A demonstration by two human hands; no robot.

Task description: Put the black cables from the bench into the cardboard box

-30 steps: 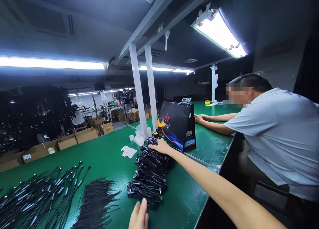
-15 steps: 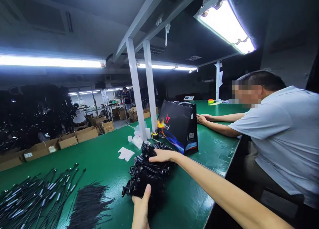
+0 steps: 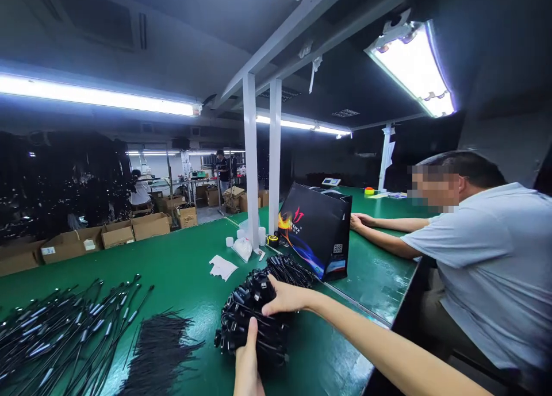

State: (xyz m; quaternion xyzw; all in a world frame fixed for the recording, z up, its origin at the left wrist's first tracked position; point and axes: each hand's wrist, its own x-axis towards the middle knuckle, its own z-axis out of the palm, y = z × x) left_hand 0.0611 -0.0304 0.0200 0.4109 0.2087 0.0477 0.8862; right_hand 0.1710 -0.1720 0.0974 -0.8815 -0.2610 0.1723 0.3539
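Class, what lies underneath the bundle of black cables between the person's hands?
The green bench top shows around the bundle, whose cables hide the surface directly beneath, so whatever lies there cannot be seen.

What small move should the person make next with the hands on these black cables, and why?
Probably the right hand should slide back and gather the rear loops of the pile of black cables. Those loops stretch toward the black paper bag and seem to lie beyond the hand's hold, while the left hand braces the front of the pile.
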